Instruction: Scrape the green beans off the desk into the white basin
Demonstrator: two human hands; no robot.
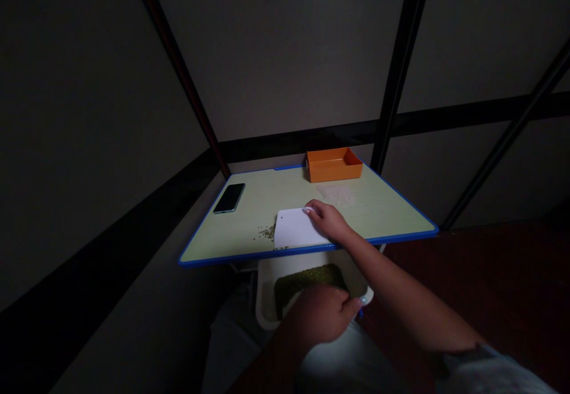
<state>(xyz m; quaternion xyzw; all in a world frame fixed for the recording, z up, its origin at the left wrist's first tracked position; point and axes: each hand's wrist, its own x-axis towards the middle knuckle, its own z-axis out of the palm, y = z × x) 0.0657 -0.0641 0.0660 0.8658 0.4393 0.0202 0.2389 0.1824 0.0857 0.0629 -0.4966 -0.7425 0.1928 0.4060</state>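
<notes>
My right hand [328, 220] grips a white flat scraper-like sheet [296, 227] with a small hole in one corner. It lies low on the board at the near edge. Small greenish-brown grains [267, 232] are scattered along the sheet's left side, with a few at its near edge. Below the board's edge, my left hand [323, 314] is closed at the near rim of a white tub [266, 311], its thumb by the right corner; its other fingertips are hidden. Green grains [316, 276] lie inside the tub.
A pale board with a blue rim [401, 235] forms the tabletop. An orange open box [335, 172] stands at its back right, with a whitish patch [336, 194] in front of it. A phone [230, 198] lies at the left. Wall panels [285, 55] rise behind.
</notes>
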